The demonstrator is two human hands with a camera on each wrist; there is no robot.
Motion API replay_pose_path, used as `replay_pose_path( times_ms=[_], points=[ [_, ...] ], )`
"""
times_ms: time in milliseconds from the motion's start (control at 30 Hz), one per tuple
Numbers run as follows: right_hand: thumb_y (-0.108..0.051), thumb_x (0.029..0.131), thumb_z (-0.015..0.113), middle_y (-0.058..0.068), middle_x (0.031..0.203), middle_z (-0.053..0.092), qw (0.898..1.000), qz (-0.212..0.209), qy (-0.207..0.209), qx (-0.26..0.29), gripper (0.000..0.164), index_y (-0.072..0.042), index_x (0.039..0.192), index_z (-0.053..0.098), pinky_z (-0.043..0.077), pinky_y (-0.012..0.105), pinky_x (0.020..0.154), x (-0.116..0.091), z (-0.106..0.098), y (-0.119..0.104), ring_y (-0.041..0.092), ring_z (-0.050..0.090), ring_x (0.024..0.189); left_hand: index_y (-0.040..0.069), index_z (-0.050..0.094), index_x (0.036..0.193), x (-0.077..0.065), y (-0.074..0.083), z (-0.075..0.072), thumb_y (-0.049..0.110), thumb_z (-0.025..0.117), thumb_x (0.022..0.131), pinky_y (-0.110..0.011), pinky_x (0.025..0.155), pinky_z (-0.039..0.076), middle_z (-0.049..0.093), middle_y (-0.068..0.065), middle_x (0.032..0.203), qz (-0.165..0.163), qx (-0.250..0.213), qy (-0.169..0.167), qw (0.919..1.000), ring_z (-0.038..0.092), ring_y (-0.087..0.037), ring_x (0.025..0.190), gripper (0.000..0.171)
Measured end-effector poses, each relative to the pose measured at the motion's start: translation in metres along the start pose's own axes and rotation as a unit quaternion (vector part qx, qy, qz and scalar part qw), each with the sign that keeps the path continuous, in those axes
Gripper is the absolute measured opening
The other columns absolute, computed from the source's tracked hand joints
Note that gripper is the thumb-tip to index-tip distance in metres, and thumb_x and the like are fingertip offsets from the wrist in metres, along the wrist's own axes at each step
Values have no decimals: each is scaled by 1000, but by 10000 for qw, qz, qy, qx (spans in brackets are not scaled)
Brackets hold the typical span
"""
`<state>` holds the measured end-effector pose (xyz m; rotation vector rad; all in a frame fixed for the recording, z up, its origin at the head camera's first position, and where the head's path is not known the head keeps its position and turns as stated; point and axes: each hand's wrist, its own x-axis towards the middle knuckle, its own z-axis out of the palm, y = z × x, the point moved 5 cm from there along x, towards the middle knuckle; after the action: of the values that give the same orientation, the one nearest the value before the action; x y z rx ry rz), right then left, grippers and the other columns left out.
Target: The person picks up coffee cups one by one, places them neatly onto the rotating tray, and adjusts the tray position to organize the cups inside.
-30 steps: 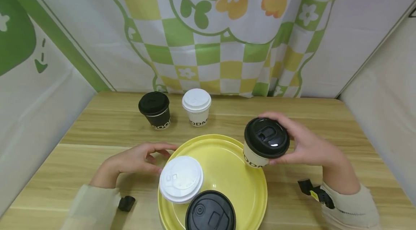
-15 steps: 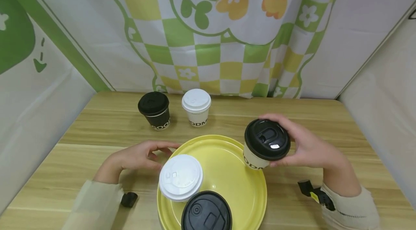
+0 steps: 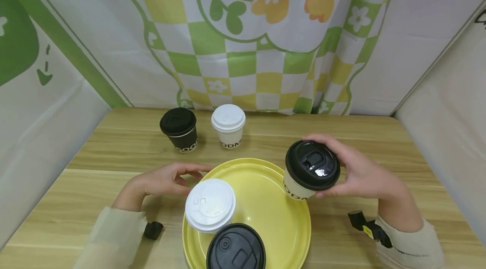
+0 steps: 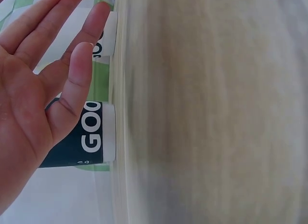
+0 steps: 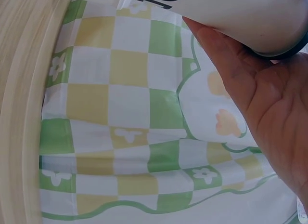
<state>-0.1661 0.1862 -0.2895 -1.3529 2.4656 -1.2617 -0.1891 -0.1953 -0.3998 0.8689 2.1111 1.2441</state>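
Note:
My right hand (image 3: pixel 358 174) grips a cream paper coffee cup (image 3: pixel 312 165) with a glossy black lid, fingers and thumb around its side. The cup overlaps the right rim of a round yellow tray (image 3: pixel 275 226). In the right wrist view, the side of that cup (image 5: pixel 240 17) lies against the fingers. My left hand (image 3: pixel 165 180) is at the tray's left rim with fingers loosely extended, holding nothing, as the palm (image 4: pixel 24 98) in the left wrist view shows. Beside it on the tray stands a white-lidded cup (image 3: pixel 210 205). A black-lidded cup (image 3: pixel 237 248) is in front, cut by the frame's bottom edge.
Behind the tray, a small black cup (image 3: pixel 180 129) and a small white cup (image 3: pixel 228 125) stand on the wooden table (image 3: pixel 125 146). A checkered curtain (image 3: pixel 243 62) hangs at the table's back edge. Black devices are strapped at both sleeves (image 3: pixel 110 233).
My left hand has crept slightly forward and right along the rim. Both cups on the tray have shifted a little left, the black-lidded one more. My right hand and its cup barely move.

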Motion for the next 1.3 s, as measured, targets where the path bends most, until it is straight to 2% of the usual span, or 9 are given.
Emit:
replay_pose_path(
  times_ms=[267,433,533,633,767,967,1100,1300],
  points=[
    [-22,68,93,2,142,52,10000,-9,-26,-36,102,-10,150,35,39,18,109,1,2,-2,10,50,130,5,44,149,4,-2,0,7,67,90,-29,93,54,47,-18,151,-33,-106,-52,9999,55,-3,124,62],
    [-23,67,93,1,141,53,9999,99,-79,-44,103,-14,151,35,37,19,111,1,3,-1,11,50,130,5,44,149,6,-1,-1,8,67,90,-28,97,52,46,-18,152,-82,-115,-63,9999,54,-16,129,63],
    [-22,67,93,1,141,53,9998,169,-111,24,103,-14,151,34,38,20,110,2,4,-2,12,51,130,6,45,148,5,0,-1,10,67,92,-29,96,52,47,-17,151,-81,-40,-7,10000,54,-19,129,61],
    [-22,67,93,1,142,52,9996,230,-143,69,103,-14,151,34,39,21,109,2,4,-2,12,51,130,5,46,147,-3,1,-2,14,67,94,-29,94,54,48,-17,150,-42,135,123,9998,56,-14,127,59],
    [-22,67,93,1,143,51,9996,195,-163,76,104,-13,151,34,38,21,110,2,5,-3,12,50,130,4,49,145,-22,5,-1,15,69,93,-31,89,56,54,-15,145,8,472,348,9983,58,-11,124,57],
    [-22,66,94,2,143,51,9998,154,-132,20,105,-12,151,34,35,20,112,3,4,-4,12,49,132,17,58,138,-45,11,6,18,73,90,-34,86,55,63,0,135,-89,952,574,9938,57,-6,122,51],
    [-22,66,94,3,143,51,9997,173,-153,71,104,-12,151,34,36,20,112,3,4,-3,13,49,131,19,60,134,-52,12,11,19,75,88,-35,87,53,64,2,132,-77,907,557,9943,58,-5,120,48],
    [-21,66,94,3,143,51,9997,150,-156,106,105,-10,151,34,37,19,111,3,5,-2,12,49,131,17,59,136,-52,11,13,18,76,86,-34,86,52,66,1,129,-15,909,630,9939,59,-9,118,52]
  ],
)
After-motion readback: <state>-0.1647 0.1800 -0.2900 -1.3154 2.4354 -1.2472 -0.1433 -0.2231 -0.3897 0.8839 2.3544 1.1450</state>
